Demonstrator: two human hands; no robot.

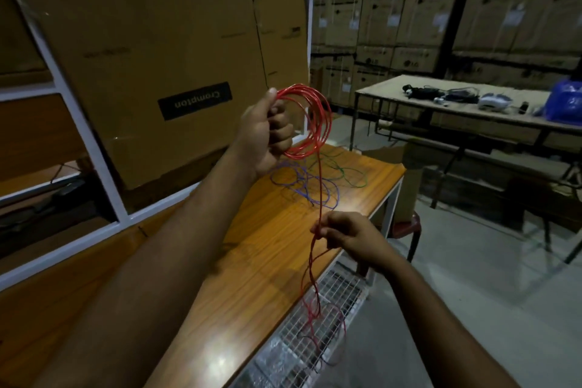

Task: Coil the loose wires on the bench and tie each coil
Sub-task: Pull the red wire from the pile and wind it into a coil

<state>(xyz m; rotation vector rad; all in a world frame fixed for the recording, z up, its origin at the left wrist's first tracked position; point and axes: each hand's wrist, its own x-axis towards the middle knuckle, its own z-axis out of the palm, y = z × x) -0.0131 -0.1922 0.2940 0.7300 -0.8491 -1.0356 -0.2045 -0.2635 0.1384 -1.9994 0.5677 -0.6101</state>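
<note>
Head view, boxes (pixel 151 41), blue wire (pixel 302 186) on bench (pixel 252 261)

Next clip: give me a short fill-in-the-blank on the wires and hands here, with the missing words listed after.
1. The left hand grips a coil of ____ wire.
2. The right hand pinches the strand that runs down from the ____.
3. The blue wire and green wire lie loose on the ____.
4. The red tail hangs past the bench edge over a wire ____.

Missing words: red; coil; bench; grid
</note>
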